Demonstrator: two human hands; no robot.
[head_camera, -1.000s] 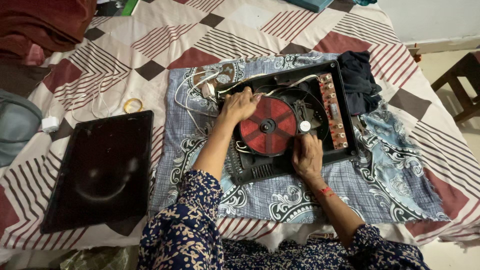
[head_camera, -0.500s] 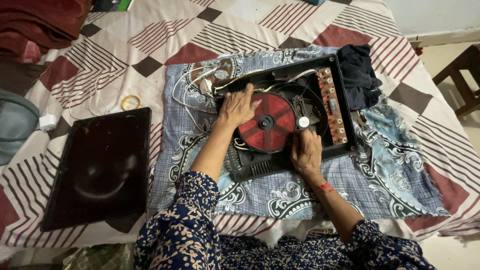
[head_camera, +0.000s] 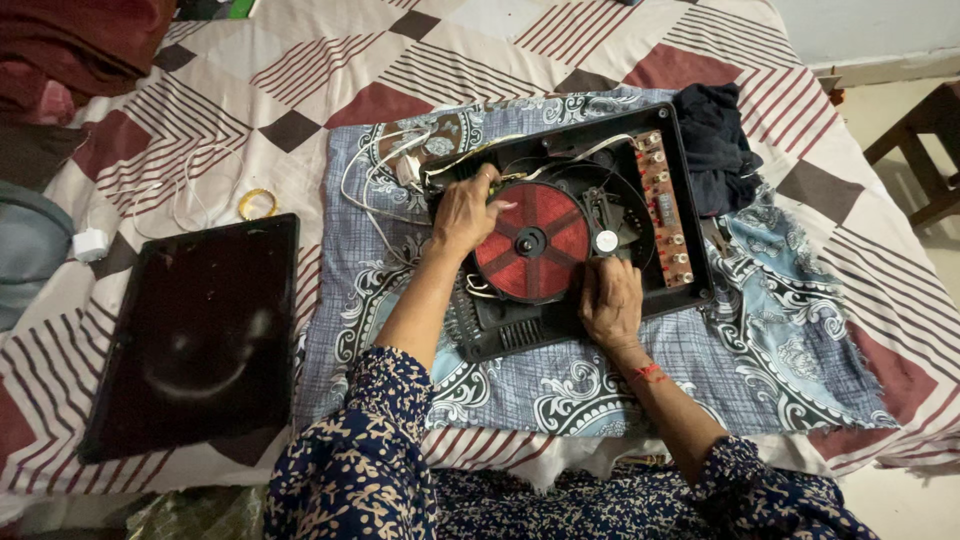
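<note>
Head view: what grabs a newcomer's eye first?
The red coil disc in the middle of the opened black cooktop base, which lies on a blue patterned cloth over the bed. The left hand rests on the disc's left edge, and the right hand presses at its lower right. Left of them lies the detached black glass top panel.
</note>
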